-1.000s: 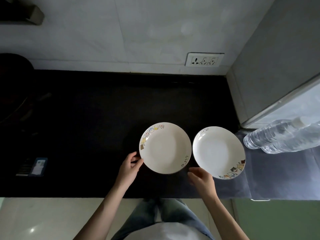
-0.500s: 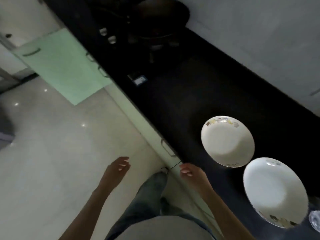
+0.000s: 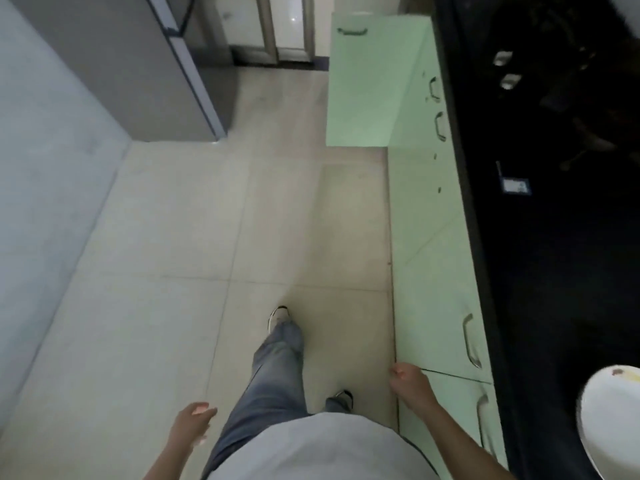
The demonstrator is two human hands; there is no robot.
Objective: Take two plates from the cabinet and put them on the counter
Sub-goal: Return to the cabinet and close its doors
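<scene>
Underfoot, pale square floor tiles (image 3: 166,237) with thin grout lines are being shown, smooth and faintly glossy. Along the right, mint-green cabinet fronts (image 3: 429,258) with a flat matte finish are being seen, fitted with curved metal handles (image 3: 470,341); one cabinet door (image 3: 374,81) is being held open, swung out over the floor. Above the fronts, the bench (image 3: 561,271) is being shown as a black, unlit slab. One plate (image 3: 613,414) is being seen lying on the bench at the lower right edge of view: round, white, smooth and glazed, with a small coloured pattern on the rim; it is being cut off by the frame. A second plate is not being caught in view. A small blue-bordered card (image 3: 516,185) is lying farther along the bench. The left hand (image 3: 192,424) is being held loosely open beside the jeans (image 3: 273,375), with nothing in it. The right hand (image 3: 410,379) is being held loosely curled and empty, in front of the cabinet fronts. A grey, flat-sided fridge (image 3: 138,64) is being shown at the upper left.
</scene>
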